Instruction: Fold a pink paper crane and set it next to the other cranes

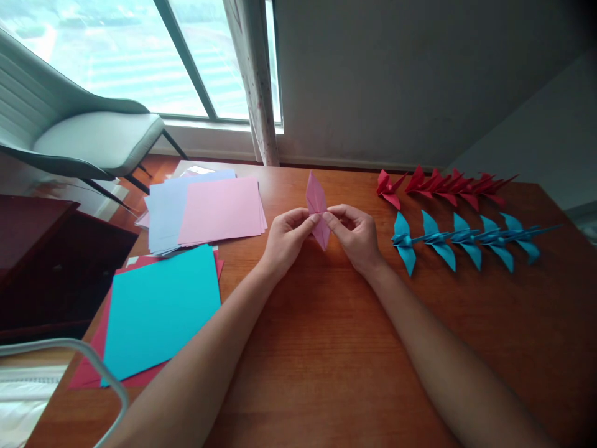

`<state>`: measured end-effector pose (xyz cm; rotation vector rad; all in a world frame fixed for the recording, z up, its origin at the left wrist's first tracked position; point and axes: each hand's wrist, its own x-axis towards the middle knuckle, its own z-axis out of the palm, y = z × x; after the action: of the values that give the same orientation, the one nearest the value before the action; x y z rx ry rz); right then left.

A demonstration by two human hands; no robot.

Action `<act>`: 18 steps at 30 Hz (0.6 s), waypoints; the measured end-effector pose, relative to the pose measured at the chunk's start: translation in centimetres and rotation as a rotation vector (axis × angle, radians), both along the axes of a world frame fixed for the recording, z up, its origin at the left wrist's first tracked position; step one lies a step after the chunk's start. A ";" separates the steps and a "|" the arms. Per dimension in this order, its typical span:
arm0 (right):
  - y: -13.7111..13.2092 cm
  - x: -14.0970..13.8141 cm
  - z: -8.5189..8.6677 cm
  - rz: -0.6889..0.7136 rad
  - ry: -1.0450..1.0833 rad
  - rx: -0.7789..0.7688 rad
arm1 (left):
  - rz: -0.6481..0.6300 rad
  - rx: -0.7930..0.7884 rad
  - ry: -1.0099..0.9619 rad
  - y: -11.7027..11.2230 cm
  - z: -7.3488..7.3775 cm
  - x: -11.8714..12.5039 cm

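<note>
Both hands hold a folded pink paper piece (316,199), a narrow diamond shape standing upright above the wooden table (326,348). My left hand (286,238) pinches its left side at the middle between thumb and fingers. My right hand (357,235) pinches the right side in the same way. The fingertips of both hands nearly meet at the paper's waist.
To the left lie a pink sheet stack (221,208) over pale blue sheets (163,211), and a turquoise sheet (161,308) on red sheets. At the right stand rows of red paper cranes (443,185) and blue paper cranes (466,239). A grey chair (88,140) stands by the window.
</note>
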<state>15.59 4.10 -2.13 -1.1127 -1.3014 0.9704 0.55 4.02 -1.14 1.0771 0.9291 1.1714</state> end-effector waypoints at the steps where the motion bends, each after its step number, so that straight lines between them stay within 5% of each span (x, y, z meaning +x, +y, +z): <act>1: 0.0 0.0 0.0 -0.004 0.004 -0.001 | -0.005 0.002 0.007 0.0 0.0 0.0; 18: 0.4 -0.2 -0.5 -0.046 0.154 -0.045 | -0.064 0.042 0.027 0.1 -0.2 0.4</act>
<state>15.43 4.52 -2.64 -1.0761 -1.1298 1.0346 0.99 4.11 -1.39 1.1511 0.8886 1.1307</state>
